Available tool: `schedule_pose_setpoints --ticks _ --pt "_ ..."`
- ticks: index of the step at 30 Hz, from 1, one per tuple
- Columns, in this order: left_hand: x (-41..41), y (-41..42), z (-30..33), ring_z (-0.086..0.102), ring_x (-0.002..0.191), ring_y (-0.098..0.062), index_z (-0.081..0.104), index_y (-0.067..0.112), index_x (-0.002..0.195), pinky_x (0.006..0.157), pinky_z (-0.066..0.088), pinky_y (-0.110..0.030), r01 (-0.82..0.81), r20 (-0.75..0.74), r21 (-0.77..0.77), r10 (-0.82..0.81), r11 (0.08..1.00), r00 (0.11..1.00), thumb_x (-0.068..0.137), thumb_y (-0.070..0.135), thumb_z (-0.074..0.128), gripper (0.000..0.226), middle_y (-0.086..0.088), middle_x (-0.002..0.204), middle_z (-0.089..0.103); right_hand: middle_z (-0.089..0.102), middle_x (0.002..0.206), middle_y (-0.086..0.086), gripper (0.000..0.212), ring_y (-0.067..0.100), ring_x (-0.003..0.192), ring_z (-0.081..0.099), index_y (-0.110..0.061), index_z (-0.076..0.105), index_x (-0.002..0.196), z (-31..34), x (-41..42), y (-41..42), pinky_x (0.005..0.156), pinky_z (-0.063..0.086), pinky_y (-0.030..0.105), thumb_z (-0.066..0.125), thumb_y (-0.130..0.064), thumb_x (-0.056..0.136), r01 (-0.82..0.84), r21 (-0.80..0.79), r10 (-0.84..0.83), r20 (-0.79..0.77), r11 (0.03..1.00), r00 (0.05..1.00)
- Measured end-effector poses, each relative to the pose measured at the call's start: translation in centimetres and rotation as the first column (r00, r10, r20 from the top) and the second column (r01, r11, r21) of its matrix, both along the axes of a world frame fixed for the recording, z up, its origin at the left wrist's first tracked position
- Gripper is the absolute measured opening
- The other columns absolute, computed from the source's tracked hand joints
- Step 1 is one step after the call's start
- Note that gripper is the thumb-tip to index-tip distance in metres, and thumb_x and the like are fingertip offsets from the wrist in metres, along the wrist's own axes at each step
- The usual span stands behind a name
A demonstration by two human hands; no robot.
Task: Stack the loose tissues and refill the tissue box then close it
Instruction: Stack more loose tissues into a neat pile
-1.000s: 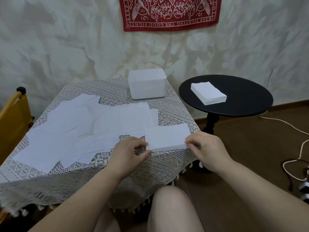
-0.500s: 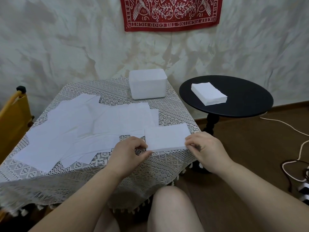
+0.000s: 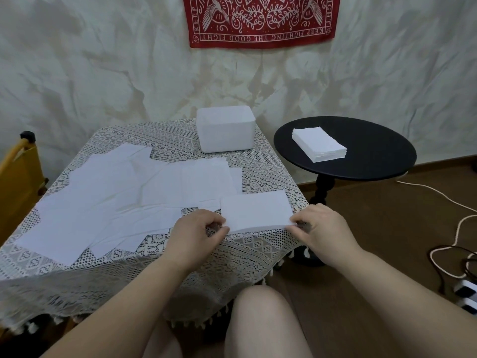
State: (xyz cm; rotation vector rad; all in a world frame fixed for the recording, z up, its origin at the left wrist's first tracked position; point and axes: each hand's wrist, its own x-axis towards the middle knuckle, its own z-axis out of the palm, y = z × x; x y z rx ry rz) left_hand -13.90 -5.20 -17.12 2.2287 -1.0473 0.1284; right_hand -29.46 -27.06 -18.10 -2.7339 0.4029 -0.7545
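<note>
A small stack of folded white tissues (image 3: 255,211) lies near the front right corner of the lace-covered table (image 3: 265,182). My left hand (image 3: 197,235) pinches its left near corner, and my right hand (image 3: 324,228) pinches its right near corner. Several loose white tissues (image 3: 124,192) lie spread flat and overlapping across the table's left and middle. The white tissue box (image 3: 225,131) stands at the table's far edge, its top side facing away so I cannot tell how it is closed. A second neat tissue stack (image 3: 318,147) rests on the black round side table (image 3: 374,156).
A yellow chair (image 3: 19,182) stands at the table's left. White cables (image 3: 449,228) and a power strip (image 3: 467,295) lie on the brown floor at right. A red cloth (image 3: 260,19) hangs on the wall. My knee (image 3: 265,319) is under the table's front edge.
Almost nothing differs; both hands stay at the small stack's near corners, with only slight finger shifts.
</note>
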Motion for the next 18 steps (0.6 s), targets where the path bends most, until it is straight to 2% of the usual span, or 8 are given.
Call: schedule_pose_setpoints --ticks 8,13,16,18 --pt "0.19 -0.01 -0.18 0.057 0.093 -0.002 0.073 0.024 0.096 0.082 0.037 -0.015 0.019 0.006 0.021 -0.019 1.0 1.0 0.082 0.029 0.069 0.015 0.012 0.101 0.064 0.063 0.077 -0.007 0.012 0.014 0.072 0.054 -0.017 0.071 0.071 -0.15 -0.07 0.2 0.061 0.043 0.022 0.083 -0.021 0.069 -0.016 -0.071 0.018 0.033 0.997 0.999" --pt "0.29 -0.01 -0.33 0.056 0.095 -0.003 0.073 0.023 0.099 0.082 0.034 -0.013 0.032 0.042 0.047 -0.034 0.998 0.999 0.084 0.029 0.068 0.017 0.011 0.104 0.063 0.066 0.084 -0.006 0.008 0.014 0.076 0.056 -0.015 0.074 0.071 -0.11 -0.21 0.32 0.065 0.045 0.022 0.081 -0.018 0.071 -0.037 -0.057 0.04 0.056 0.998 0.998" --pt "0.35 -0.07 -0.42 0.057 0.096 -0.006 0.072 0.021 0.099 0.084 0.036 -0.015 0.037 0.059 0.06 -0.04 0.998 0.997 0.085 0.029 0.067 0.017 0.01 0.104 0.063 0.066 0.085 -0.007 0.009 0.012 0.077 0.053 -0.017 0.073 0.069 0.1 -0.09 0.35 0.063 0.049 0.026 0.08 -0.021 0.073 -0.021 -0.05 0.022 0.022 0.999 1.0" --pt "0.33 -0.14 -0.33 0.056 0.098 -0.006 0.072 0.022 0.1 0.083 0.037 -0.015 0.04 0.059 0.07 -0.044 0.997 0.997 0.086 0.03 0.066 0.018 0.011 0.104 0.062 0.065 0.088 -0.008 0.013 0.014 0.08 0.053 -0.018 0.073 0.068 0.51 0.15 0.31 0.065 0.045 0.026 0.078 -0.027 0.075 0.007 -0.048 -0.008 -0.012 0.999 1.0"
